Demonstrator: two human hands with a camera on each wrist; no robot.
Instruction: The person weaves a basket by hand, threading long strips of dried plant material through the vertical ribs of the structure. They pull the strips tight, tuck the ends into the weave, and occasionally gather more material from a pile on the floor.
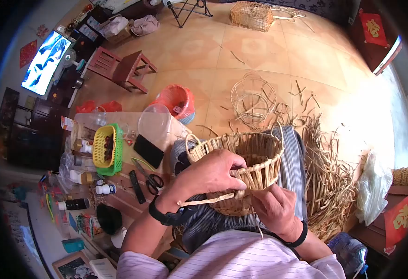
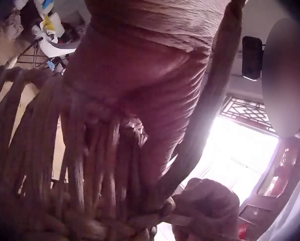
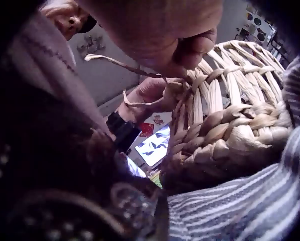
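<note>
A woven straw basket (image 1: 262, 148) with two loop handles rests on the person's lap. The left hand (image 1: 213, 172) grips its near wall, with fingers over the rim and the thumb outside. In the left wrist view, upright strands (image 2: 79, 145) run beside that hand. Close by, the right hand (image 1: 276, 207) pinches a strand at the basket's outer wall. The right wrist view shows its curled fingers right at the twined row above a thick braided band (image 3: 230, 125). A loose strand (image 1: 206, 201) sticks out to the left under the left wrist; the right fingertips are partly hidden.
Dry straw (image 1: 327, 172) lies heaped on the floor at right, near a wire frame (image 1: 252, 100). On the table at left are scissors (image 1: 152, 181), a black phone (image 1: 149, 151), a yellow basket (image 1: 104, 144) and several bottles. A red bucket (image 1: 176, 97) stands beyond the table.
</note>
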